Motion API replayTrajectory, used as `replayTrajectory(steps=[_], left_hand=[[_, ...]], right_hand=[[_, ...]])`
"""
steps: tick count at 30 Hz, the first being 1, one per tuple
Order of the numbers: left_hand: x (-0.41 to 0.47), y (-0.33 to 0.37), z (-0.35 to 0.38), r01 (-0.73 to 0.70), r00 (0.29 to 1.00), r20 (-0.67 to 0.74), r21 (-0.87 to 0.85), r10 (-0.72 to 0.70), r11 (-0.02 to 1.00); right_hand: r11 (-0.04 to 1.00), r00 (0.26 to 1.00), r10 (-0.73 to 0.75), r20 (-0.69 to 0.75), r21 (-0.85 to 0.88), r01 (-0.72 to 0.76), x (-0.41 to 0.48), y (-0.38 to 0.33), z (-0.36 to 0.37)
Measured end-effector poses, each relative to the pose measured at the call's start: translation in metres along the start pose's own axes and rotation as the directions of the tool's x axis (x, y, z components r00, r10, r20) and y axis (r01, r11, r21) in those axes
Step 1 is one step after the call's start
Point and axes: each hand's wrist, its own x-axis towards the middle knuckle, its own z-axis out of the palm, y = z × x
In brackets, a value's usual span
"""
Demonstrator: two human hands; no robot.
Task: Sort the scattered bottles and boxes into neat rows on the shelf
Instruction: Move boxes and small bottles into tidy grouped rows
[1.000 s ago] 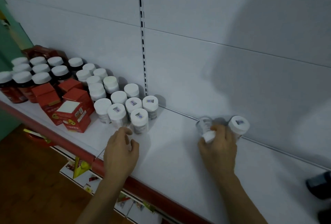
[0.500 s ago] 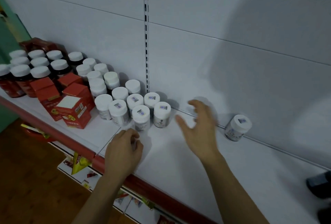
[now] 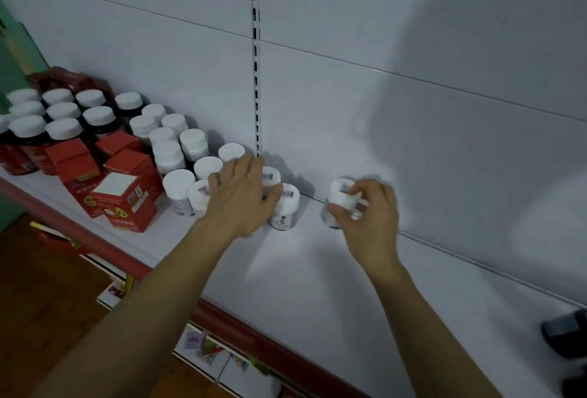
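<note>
A cluster of small white-capped white bottles [image 3: 178,184] stands in rows on the white shelf [image 3: 301,270]. My left hand [image 3: 241,197] lies over the right end of this cluster, fingers spread across the caps, thumb beside a labelled bottle [image 3: 286,207]. Further right, my right hand [image 3: 371,216] grips a single white bottle [image 3: 341,195] by its cap and side, close to the back wall. Dark bottles with white caps [image 3: 63,129] and red boxes [image 3: 127,200] stand at the left.
A red lip [image 3: 254,337] runs along the shelf's front edge, with packets on a lower shelf beneath it. A slotted upright [image 3: 255,48] divides the white back panel. A dark object [image 3: 568,334] lies at the far right of the shelf.
My right hand reached right to the lone bottle by the wall and now grips it, nearer the cluster. My left hand rose from the shelf front onto the bottle caps.
</note>
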Motion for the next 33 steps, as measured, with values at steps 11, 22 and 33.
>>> replayTrajectory(steps=[11,22,33], left_hand=[[-0.002,-0.001,0.009,-0.002,1.000,0.022,0.075,0.000,0.997],[-0.036,0.170,0.003,-0.421,0.907,-0.122,-0.266,0.403,0.867],[-0.155,0.414,0.068,-0.592,0.734,-0.044,-0.530,0.678,0.607]], right_hand=[[1.000,0.913,0.014,0.408,-0.029,-0.003,0.006,0.003,0.041],[0.923,0.993,0.114,0.017,-0.372,-0.100,-0.056,0.009,-0.188],[0.691,0.957,0.159,-0.241,-0.665,-0.282,-0.172,0.060,-0.482]])
